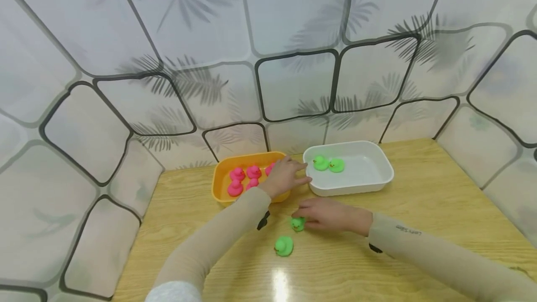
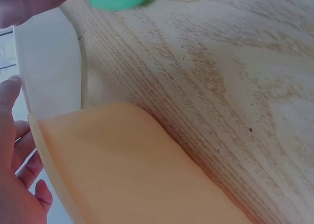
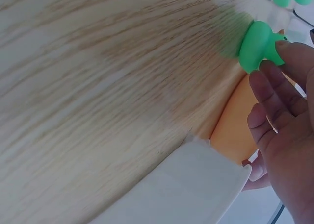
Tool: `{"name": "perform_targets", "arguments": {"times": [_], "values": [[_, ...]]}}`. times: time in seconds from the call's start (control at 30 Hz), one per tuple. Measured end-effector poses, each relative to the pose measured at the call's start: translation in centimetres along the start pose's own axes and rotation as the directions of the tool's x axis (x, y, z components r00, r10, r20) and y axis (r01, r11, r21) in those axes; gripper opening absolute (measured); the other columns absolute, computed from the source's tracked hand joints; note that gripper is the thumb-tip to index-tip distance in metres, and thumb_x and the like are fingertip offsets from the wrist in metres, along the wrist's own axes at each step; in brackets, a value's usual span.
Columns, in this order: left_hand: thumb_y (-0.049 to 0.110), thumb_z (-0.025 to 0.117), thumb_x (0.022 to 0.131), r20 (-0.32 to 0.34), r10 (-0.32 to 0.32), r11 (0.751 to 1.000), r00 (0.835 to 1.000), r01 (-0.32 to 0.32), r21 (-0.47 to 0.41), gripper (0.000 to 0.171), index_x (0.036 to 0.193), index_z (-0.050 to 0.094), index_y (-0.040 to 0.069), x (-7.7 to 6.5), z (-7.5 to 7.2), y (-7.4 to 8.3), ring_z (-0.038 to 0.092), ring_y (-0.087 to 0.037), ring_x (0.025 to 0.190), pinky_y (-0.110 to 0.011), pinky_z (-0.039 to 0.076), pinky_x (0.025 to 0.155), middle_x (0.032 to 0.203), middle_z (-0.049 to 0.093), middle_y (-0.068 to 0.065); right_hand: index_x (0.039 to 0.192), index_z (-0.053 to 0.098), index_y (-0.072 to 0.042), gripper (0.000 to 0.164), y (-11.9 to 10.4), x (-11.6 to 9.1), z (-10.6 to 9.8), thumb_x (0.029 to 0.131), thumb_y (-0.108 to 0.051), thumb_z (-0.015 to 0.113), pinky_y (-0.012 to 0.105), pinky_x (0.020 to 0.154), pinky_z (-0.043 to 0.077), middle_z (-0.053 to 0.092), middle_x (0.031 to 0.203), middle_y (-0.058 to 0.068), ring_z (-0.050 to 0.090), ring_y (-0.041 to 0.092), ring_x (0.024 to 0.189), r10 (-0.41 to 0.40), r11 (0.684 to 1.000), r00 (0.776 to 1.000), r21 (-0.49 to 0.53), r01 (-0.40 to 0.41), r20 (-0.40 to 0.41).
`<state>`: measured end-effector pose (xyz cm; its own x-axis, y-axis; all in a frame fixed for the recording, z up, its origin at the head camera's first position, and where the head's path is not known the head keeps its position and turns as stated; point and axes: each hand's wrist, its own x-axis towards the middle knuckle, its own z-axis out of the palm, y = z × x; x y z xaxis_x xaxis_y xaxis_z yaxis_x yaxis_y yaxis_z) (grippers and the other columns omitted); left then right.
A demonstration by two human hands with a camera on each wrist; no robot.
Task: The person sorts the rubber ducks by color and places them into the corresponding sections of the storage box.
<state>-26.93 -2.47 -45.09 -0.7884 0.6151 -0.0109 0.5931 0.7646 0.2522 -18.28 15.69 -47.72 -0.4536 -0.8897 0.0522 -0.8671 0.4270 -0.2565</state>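
Observation:
My right hand (image 1: 331, 214) pinches a green rubber duck (image 1: 298, 224) by thumb and fingertips, low over the table in front of the two containers. In the right wrist view this duck (image 3: 260, 46) shows at the fingertips. Another green duck (image 1: 284, 246) sits nearer the front. Over the right end of the orange container (image 1: 216, 188) reaches my left hand (image 1: 284, 178), its loosely spread fingertips right at the left rim of the white container (image 1: 356, 191). It holds nothing. Several pink ducks (image 1: 235, 188) lie in the orange container, partly hidden by that hand.
Two green ducks (image 1: 336, 165) sit in the left part of the white container. Both containers stand side by side at the back of the wooden table (image 1: 423, 190), close to a patterned curtain (image 1: 298, 87) that also rises at both sides.

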Motion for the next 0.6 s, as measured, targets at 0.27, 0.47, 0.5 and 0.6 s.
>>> {"name": "perform_targets", "arguments": {"times": [0.27,0.47,0.5,0.6], "values": [[0.052,0.063,0.102,-0.017,0.01,1.0,1.0,-0.01,0.016,0.058,0.146,0.062,0.015,-0.1,0.0,0.0,0.052,-0.03,0.134,-0.052,0.042,0.114,0.142,0.066,-0.004,0.115,0.074,-0.015,0.02,0.1,-0.8,-0.5,0.099,-0.026,0.073,0.028,0.089,0.055,0.068,0.104,-0.007,0.062,0.006,0.096,0.043,0.999,0.999,-0.005,-0.043,0.018],[0.051,0.063,0.102,-0.012,0.004,1.0,1.0,-0.004,0.007,0.058,0.146,0.062,0.014,-0.1,0.1,-0.1,0.05,-0.032,0.138,-0.053,0.039,0.116,0.143,0.065,-0.005,0.124,0.073,-0.015,0.028,-0.1,-1.6,-0.6,0.1,-0.029,0.072,0.029,0.088,0.055,0.069,0.107,-0.006,0.063,0.007,0.096,0.027,1.0,1.0,-0.014,-0.027,0.014],[0.051,0.063,0.102,-0.01,0.003,1.0,1.0,-0.003,0.004,0.058,0.146,0.062,0.014,0.0,0.1,-0.1,0.05,-0.032,0.138,-0.053,0.039,0.116,0.143,0.065,-0.005,0.125,0.073,-0.016,0.028,-0.2,-1.8,-0.6,0.1,-0.029,0.071,0.028,0.088,0.055,0.068,0.107,-0.006,0.063,0.006,0.095,0.028,1.0,0.999,-0.01,-0.028,0.018],[0.052,0.063,0.102,-0.009,0.004,1.0,1.0,-0.004,-0.007,0.058,0.146,0.062,0.014,0.0,0.1,0.0,0.049,-0.031,0.139,-0.054,0.038,0.117,0.143,0.065,-0.004,0.121,0.072,-0.019,0.023,-0.3,-2.2,-0.4,0.1,-0.028,0.072,0.026,0.083,0.054,0.065,0.101,-0.009,0.058,0.002,0.088,0.009,1.0,1.0,-0.008,-0.009,0.011]]}}
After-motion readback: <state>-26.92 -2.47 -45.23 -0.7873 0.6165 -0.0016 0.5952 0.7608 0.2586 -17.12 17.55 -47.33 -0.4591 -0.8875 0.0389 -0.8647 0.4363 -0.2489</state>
